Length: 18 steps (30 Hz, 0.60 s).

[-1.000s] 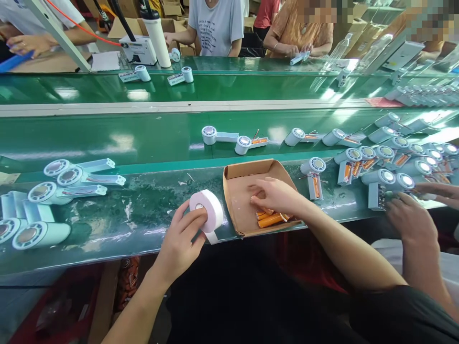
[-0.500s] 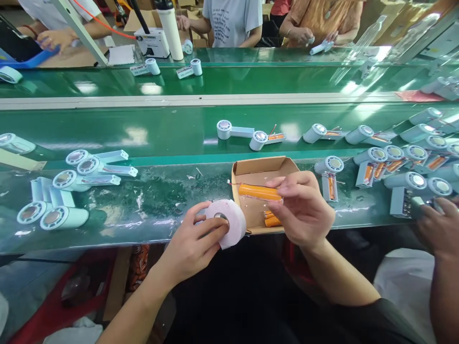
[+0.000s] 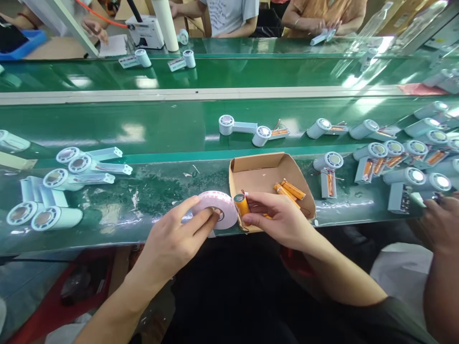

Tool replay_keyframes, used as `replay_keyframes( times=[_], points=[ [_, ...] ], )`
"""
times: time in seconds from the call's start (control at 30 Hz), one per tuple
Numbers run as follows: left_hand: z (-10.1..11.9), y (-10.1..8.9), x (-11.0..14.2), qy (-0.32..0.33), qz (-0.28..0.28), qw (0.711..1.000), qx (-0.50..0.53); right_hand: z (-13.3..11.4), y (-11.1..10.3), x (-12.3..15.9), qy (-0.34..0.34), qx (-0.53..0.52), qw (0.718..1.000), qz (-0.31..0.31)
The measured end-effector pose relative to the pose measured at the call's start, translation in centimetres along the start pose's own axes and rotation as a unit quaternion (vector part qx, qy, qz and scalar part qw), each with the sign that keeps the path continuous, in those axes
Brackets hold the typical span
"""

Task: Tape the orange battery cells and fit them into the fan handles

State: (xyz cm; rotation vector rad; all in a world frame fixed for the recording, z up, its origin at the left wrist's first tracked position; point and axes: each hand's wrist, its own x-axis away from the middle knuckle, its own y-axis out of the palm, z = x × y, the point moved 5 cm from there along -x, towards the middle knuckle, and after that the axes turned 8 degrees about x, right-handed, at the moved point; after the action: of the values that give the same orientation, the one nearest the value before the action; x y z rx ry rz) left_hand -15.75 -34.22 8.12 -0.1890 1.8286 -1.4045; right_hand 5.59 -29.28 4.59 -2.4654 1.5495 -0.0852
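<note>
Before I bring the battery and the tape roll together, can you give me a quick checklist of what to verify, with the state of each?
1. Battery held: ok. The right hand pinches an orange battery by its body.
2. Tape roll steadied: ok. The left hand rests on the white tape roll at the bench edge.
3. Gap between them: ok. The battery's end sits right beside the roll.
4. Free tape end: cannot tell. It is hidden by the fingers.
5. Spare batteries: ok. Several lie in the cardboard tray.
6. Neighbour clear: ok. The co-worker's hand is off to the right.
</note>
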Motion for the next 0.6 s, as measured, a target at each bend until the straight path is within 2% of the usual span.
replay_keyframes(
  times=[0.07, 0.1, 0.17, 0.23, 0.27, 0.33, 0.4, 0.47, 0.53, 0.6],
  points=[
    [0.1, -0.2, -0.6, 0.0, 0.008, 1.0, -0.006, 0.1, -0.2, -0.6, 0.024, -0.003, 1.0, 0.01],
    [0.3, -0.2, -0.9, -0.006, 0.022, 1.0, -0.002, 0.2, -0.1, -0.9, 0.018, -0.02, 0.998, 0.049],
    [1.1, 0.0, -1.4, -0.031, 0.069, 0.997, 0.008, 0.5, 0.3, -0.9, -0.012, -0.089, 0.978, 0.186],
    [2.3, 0.4, -1.5, -0.075, 0.134, 0.988, 0.02, 1.3, 1.0, -0.5, -0.027, -0.172, 0.933, 0.316],
    [2.8, 0.7, -1.5, -0.097, 0.16, 0.982, 0.032, 1.7, 1.3, -0.5, -0.022, -0.206, 0.916, 0.345],
    [3.7, 1.5, -1.1, -0.121, 0.182, 0.972, 0.086, 2.0, 0.8, -0.8, -0.005, -0.25, 0.908, 0.337],
    [3.8, 2.4, -0.3, -0.097, 0.152, 0.971, 0.158, 1.6, -2.1, -1.2, -0.017, -0.255, 0.912, 0.32],
    [2.6, 3.2, 1.4, -0.08, 0.093, 0.976, 0.182, 0.9, -7.1, -0.7, -0.072, -0.241, 0.892, 0.375],
    [-0.4, 3.9, 3.6, -0.103, 0.037, 0.981, 0.158, 0.7, -11.6, 0.5, -0.122, -0.224, 0.858, 0.446],
    [-4.5, 4.6, 5.2, -0.153, 0.007, 0.978, 0.143, 1.3, -13.8, 1.7, -0.117, -0.214, 0.852, 0.462]
  ],
)
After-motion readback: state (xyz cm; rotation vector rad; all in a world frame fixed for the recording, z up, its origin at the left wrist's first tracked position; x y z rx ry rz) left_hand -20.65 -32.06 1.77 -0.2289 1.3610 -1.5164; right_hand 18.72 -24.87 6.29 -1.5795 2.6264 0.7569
